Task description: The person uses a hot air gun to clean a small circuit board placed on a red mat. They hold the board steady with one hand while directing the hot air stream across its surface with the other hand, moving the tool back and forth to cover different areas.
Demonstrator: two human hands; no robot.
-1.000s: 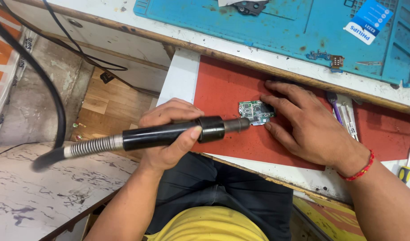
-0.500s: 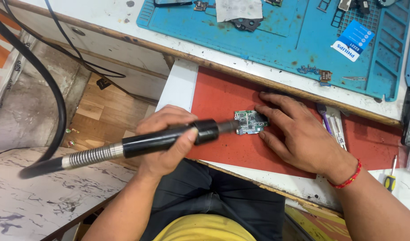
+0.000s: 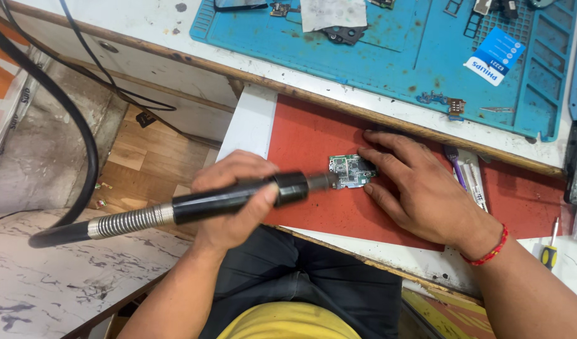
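A black flexible shaft (image 3: 62,231) with a coiled metal collar ran in from the left. The left hand (image 3: 235,201) was wrapped tightly around the black rotary handpiece (image 3: 238,196), its tip meeting the left edge of the small green circuit board (image 3: 351,171). The board lay flat on the red mat (image 3: 301,138). The right hand (image 3: 420,188) rested with fingers spread, fingertips pressing the board's right edge. A yellow-handled screwdriver (image 3: 550,248) lay at far right.

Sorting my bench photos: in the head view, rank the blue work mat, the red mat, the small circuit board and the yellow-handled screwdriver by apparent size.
1. Blue work mat
2. Red mat
3. Small circuit board
4. Yellow-handled screwdriver, though part of the board is hidden, so these last two are close.
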